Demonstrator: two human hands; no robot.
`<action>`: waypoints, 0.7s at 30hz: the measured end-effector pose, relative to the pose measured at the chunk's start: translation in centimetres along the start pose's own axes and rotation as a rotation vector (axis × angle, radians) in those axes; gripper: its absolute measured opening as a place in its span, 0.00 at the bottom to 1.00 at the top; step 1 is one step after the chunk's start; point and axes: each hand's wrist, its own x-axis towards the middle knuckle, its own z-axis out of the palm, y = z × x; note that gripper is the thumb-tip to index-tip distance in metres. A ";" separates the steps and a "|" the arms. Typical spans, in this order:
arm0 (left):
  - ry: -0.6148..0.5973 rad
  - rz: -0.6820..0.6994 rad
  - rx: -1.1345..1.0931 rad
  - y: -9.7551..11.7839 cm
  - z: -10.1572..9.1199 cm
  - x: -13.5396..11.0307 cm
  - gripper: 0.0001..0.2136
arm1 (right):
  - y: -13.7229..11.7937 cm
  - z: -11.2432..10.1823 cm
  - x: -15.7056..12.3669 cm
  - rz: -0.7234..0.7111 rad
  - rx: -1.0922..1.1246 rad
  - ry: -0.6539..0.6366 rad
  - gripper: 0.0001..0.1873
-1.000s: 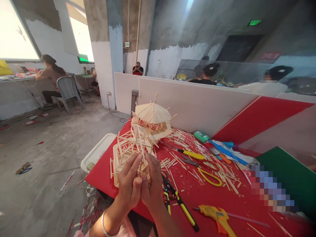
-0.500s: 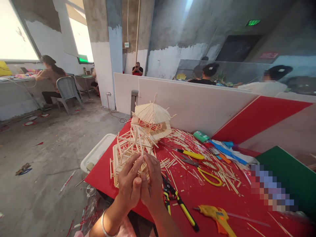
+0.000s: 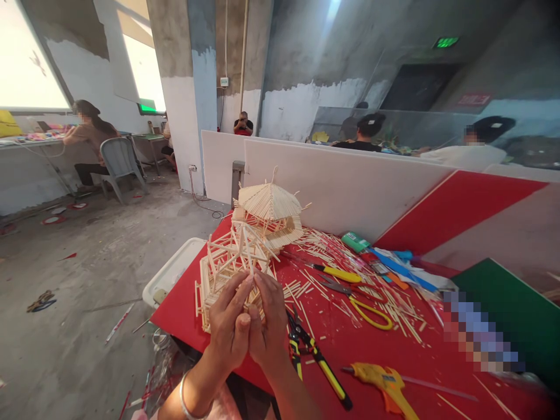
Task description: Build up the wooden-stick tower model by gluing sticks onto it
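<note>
My left hand (image 3: 228, 325) and my right hand (image 3: 268, 328) are pressed together at the near edge of a red table (image 3: 385, 350). Their fingertips pinch a thin wooden stick (image 3: 249, 256) that rises into an open frame model of sticks (image 3: 227, 265). Behind it stands a second stick model with a cone roof (image 3: 270, 209). A silver bangle circles my left wrist.
Loose sticks (image 3: 385, 300) litter the table with yellow-handled scissors (image 3: 365, 306), a yellow-handled knife (image 3: 332, 272), black-and-yellow pliers (image 3: 315, 356) and a yellow glue gun (image 3: 387, 386). White partition boards (image 3: 350, 186) back the table. A white lid (image 3: 172, 271) lies left. Other people sit at desks beyond.
Nothing has visibly changed; my hands stay on the stick and the view shifts only slightly.
</note>
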 end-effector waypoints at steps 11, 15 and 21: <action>-0.001 -0.005 -0.012 -0.3 0.1 -0.2 0.25 | 0.0 0.0 0.0 -0.001 -0.003 0.001 0.25; 0.001 -0.005 -0.012 -0.4 0.2 -0.3 0.24 | 0.0 0.1 -0.1 -0.003 0.005 0.006 0.25; -0.006 -0.005 -0.014 -0.5 0.2 -0.3 0.25 | 0.1 0.2 -0.2 0.004 0.008 0.010 0.25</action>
